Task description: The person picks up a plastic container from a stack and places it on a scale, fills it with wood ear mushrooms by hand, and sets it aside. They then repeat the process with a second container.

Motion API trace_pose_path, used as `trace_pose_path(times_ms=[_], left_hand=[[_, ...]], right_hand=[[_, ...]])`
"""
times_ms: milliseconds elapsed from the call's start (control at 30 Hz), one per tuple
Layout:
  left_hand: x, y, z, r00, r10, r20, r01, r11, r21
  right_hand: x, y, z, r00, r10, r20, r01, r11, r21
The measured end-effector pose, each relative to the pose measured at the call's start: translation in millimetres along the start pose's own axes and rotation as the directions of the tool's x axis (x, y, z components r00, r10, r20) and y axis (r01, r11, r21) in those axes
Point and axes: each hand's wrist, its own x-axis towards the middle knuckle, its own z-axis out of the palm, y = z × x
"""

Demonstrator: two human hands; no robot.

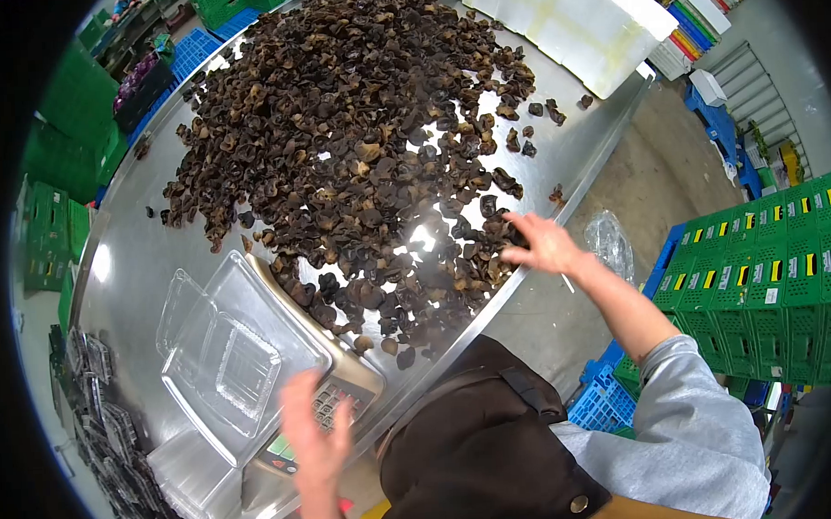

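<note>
A large heap of dark brown, curled wood ear mushrooms (338,125) covers much of the metal table (141,269). My right hand (545,246) is at the heap's right side near the table edge, thumb and fingers apart, fingertips beside some loose pieces. An open clear plastic clamshell container (245,361) rests on a beige weighing scale (369,375), with no mushrooms visible in it. Just over the scale's keypad is my left hand (316,432), slightly blurred, its thumb spread from the fingers and nothing in it.
More clear plastic containers (100,408) are piled at the lower left. A white foam box (572,25) stands at the table's far right. Green crates (764,284) are stacked on the right, beside a blue crate (603,399). A clear plastic bag (609,244) lies beyond the table edge.
</note>
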Motion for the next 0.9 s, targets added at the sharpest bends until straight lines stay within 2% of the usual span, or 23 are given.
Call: trace_pose_path(times_ms=[33, 67, 100, 167, 233, 267, 300, 367, 433, 500, 567, 633, 700, 733, 767, 800, 833, 900], left_hand=[[10, 13, 20, 0.991, -0.036, 0.129, 0.054, 0.989, -0.136], [23, 26, 42, 0.982, -0.048, 0.185, 0.073, 0.989, -0.131], [34, 36, 65, 0.969, -0.062, 0.238, 0.094, 0.988, -0.125], [49, 38, 111, 0.966, -0.065, 0.249, 0.074, 0.997, -0.026], [63, 35, 144, 0.949, -0.110, 0.296, 0.085, 0.992, 0.096], [64, 30, 147, 0.954, -0.110, 0.280, 0.097, 0.993, 0.062], [76, 30, 166, 0.958, -0.147, 0.246, 0.128, 0.988, 0.091], [82, 19, 177, 0.975, -0.162, 0.155, 0.173, 0.983, -0.061], [87, -1, 181, 0.990, -0.130, 0.052, 0.140, 0.914, -0.380], [85, -1, 170, 0.983, -0.183, 0.024, 0.175, 0.889, -0.424], [80, 5, 155, 0.945, -0.322, 0.066, 0.299, 0.760, -0.577], [77, 13, 129, 0.945, -0.324, -0.033, 0.238, 0.757, -0.608], [73, 16, 92, 0.925, -0.365, -0.109, 0.226, 0.757, -0.612], [69, 10, 75, 0.923, -0.351, -0.160, 0.167, 0.738, -0.654], [66, 7, 50, 0.917, -0.349, -0.192, 0.184, 0.799, -0.573], [62, 4, 28, 0.879, -0.414, -0.236, 0.179, 0.746, -0.641], [58, 0, 8, 0.837, -0.474, -0.275, 0.160, 0.691, -0.705], [46, -20, -30, 0.810, -0.517, -0.279, 0.192, 0.682, -0.706]], right_hand=[[-4, -12, 8, 0.996, -0.085, 0.005, 0.085, 0.996, -0.006], [-11, -25, 18, 0.981, -0.182, -0.067, 0.184, 0.983, 0.026], [-17, -45, 18, 0.986, -0.162, -0.030, 0.164, 0.982, 0.098], [-21, -76, 28, 0.984, -0.176, -0.022, 0.177, 0.972, 0.157], [-15, -100, 48, 0.979, -0.200, -0.043, 0.204, 0.930, 0.305], [-13, -105, 44, 0.984, -0.177, -0.009, 0.169, 0.924, 0.344], [-3, -122, 60, 0.946, -0.301, -0.120, 0.323, 0.837, 0.443], [6, -136, 70, 0.956, -0.283, -0.081, 0.275, 0.757, 0.593], [13, -142, 74, 0.948, -0.294, -0.121, 0.300, 0.704, 0.644], [20, -152, 63, 0.939, -0.305, -0.161, 0.329, 0.649, 0.686], [16, -167, 34, 0.929, -0.355, -0.101, 0.318, 0.633, 0.706], [15, -188, 7, 0.907, -0.413, -0.077, 0.339, 0.610, 0.716], [22, -215, -10, 0.836, -0.531, -0.136, 0.463, 0.551, 0.695], [26, -234, -16, 0.794, -0.578, -0.187, 0.526, 0.500, 0.687], [30, -255, -20, 0.748, -0.619, -0.238, 0.585, 0.445, 0.678], [33, -278, -26, 0.745, -0.626, -0.232, 0.540, 0.361, 0.761], [42, -300, -18, 0.702, -0.659, -0.269, 0.586, 0.320, 0.744], [48, -347, -17, 0.642, -0.707, -0.297, 0.610, 0.235, 0.757]])
